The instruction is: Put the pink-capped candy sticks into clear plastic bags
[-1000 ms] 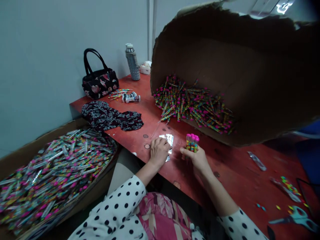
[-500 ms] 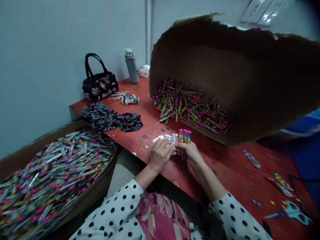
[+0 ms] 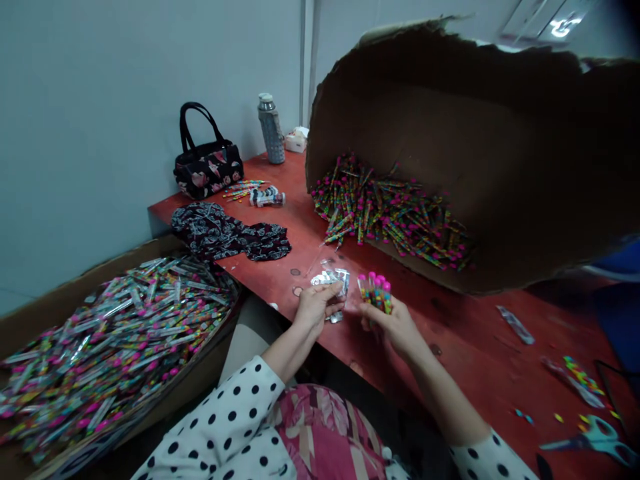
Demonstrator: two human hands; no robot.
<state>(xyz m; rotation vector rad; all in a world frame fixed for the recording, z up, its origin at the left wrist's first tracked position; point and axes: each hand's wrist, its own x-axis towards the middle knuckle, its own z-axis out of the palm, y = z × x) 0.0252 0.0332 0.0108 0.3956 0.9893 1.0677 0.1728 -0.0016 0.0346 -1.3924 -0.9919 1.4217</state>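
Observation:
My right hand [image 3: 395, 323] is closed round several clear tubes [image 3: 376, 291] of coloured candy, their pink caps pointing up and away from me. Just to their left, my left hand [image 3: 314, 308] pinches what looks like a clear plastic wrapper [image 3: 344, 279] with silvery print. More of these wrappers [image 3: 323, 277] lie on the red table under and beyond the left fingers. A small gap separates the two hands, both over the table's near edge.
A large cardboard box [image 3: 425, 133] lies on its side on the table [image 3: 450, 347], with many candy tubes [image 3: 390, 213] inside. Another carton at left holds wrapped tubes [image 3: 125, 340]. Scissors [image 3: 595, 440] and loose candies lie right; a cloth [image 3: 225, 233], handbag [image 3: 210, 170] and bottle [image 3: 271, 130] stand left.
My hands have moved apart: the right has shifted slightly right with the tubes, tilting their caps towards me. The left has drawn back a little left. The whole view has shifted slightly.

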